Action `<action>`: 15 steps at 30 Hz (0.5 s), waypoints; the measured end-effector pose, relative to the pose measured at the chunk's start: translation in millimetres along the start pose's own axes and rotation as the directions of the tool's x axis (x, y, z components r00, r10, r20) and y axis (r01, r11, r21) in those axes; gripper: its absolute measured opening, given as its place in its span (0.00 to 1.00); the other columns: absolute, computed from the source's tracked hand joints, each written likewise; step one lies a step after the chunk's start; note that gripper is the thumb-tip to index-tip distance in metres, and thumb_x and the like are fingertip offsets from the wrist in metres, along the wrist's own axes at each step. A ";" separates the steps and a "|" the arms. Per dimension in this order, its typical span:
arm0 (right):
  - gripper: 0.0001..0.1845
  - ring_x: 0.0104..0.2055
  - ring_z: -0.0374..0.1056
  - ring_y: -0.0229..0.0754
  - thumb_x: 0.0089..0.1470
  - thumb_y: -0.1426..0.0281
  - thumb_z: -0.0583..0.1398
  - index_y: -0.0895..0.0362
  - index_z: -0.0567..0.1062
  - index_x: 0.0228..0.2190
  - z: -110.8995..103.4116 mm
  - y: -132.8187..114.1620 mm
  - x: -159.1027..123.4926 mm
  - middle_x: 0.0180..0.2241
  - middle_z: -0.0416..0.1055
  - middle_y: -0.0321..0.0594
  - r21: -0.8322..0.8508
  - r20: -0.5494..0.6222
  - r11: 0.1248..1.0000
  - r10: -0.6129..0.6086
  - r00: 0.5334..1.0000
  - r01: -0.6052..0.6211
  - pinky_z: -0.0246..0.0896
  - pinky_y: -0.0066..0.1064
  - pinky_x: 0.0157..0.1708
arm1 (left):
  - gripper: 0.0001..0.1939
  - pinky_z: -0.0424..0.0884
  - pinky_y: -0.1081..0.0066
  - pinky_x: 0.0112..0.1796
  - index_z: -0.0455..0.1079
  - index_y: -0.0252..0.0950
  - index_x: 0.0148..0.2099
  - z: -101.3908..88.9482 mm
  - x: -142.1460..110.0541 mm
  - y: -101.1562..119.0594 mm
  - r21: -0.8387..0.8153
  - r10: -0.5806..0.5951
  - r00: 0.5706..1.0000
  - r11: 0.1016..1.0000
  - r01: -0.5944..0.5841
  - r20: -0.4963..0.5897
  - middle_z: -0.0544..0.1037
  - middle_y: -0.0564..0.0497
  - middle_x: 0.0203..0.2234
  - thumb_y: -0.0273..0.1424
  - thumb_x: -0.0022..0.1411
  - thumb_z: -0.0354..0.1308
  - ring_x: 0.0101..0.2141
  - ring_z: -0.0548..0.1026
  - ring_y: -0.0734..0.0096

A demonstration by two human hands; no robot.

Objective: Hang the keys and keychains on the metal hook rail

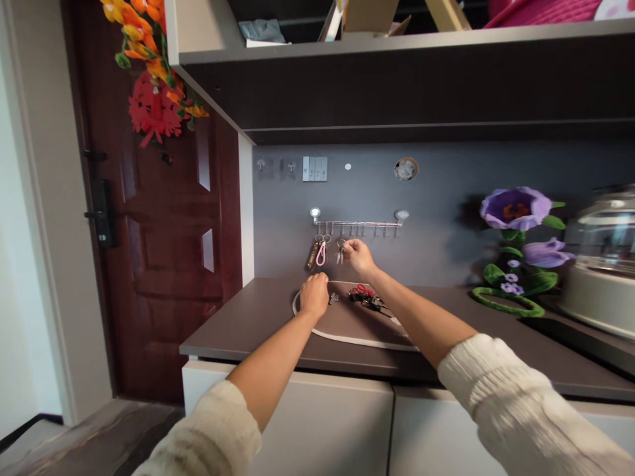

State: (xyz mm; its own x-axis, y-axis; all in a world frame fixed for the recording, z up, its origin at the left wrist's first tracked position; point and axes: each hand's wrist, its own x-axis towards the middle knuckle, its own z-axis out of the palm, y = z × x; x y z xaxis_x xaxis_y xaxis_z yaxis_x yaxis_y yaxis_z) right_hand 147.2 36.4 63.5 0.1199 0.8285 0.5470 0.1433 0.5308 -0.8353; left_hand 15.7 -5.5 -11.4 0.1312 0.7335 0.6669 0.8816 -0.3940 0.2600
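My right hand (358,256) is raised to the wall, its fingers pinched at a ring of small silver keys (340,254) just under the hook rail (357,225). Whether that ring is on a hook I cannot tell. To its left, a brown key fob (312,255) and a pink loop keychain (321,253) hang from the rail. My left hand (315,294) is low over the left end of the light-rimmed mat (367,342), fingers curled. Small silver keys (334,298) show right beside it; its grip is hidden. A bunch of dark keys with a red loop (366,296) lies on the mat.
Purple knitted flowers (516,208) and a cream appliance with a clear top (605,264) stand on the countertop (233,324) at right. An upper shelf (397,49) overhangs the wall. A dark red door (169,277) with hanging orange flowers (139,30) is at left.
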 end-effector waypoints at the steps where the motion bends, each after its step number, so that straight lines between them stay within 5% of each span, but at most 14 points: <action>1: 0.04 0.24 0.64 0.35 0.47 0.68 0.52 0.56 0.61 0.27 2.7 -2.6 4.3 0.23 0.62 0.33 0.040 -0.012 0.999 0.017 1.000 -0.016 0.61 0.28 0.25 | 0.16 0.63 0.67 0.37 0.66 0.36 0.38 0.3 0.1 0.3 0.004 0.000 1.000 1.000 0.000 0.005 0.74 0.44 0.34 0.28 0.64 0.36 0.39 0.71 0.64; 15: 0.06 0.17 0.63 0.31 0.50 0.78 0.51 0.58 0.64 0.26 36.6 -5.4 50.6 0.18 0.62 0.31 0.202 -0.136 0.966 0.188 0.973 -0.159 0.65 0.25 0.22 | 0.14 0.63 0.70 0.39 0.65 0.37 0.40 0.1 -0.3 3.8 0.095 -0.034 0.998 0.995 0.028 0.061 0.73 0.48 0.36 0.26 0.64 0.37 0.40 0.70 0.69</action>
State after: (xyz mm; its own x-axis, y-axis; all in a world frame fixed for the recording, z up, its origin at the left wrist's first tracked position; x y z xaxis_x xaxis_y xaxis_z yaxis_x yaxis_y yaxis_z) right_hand 116.5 82.0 93.7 0.2774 0.8815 0.3821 -0.0793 0.4173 -0.9053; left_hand 19.1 -7.1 -10.7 0.1286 0.7786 0.6143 0.9241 -0.3189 0.2108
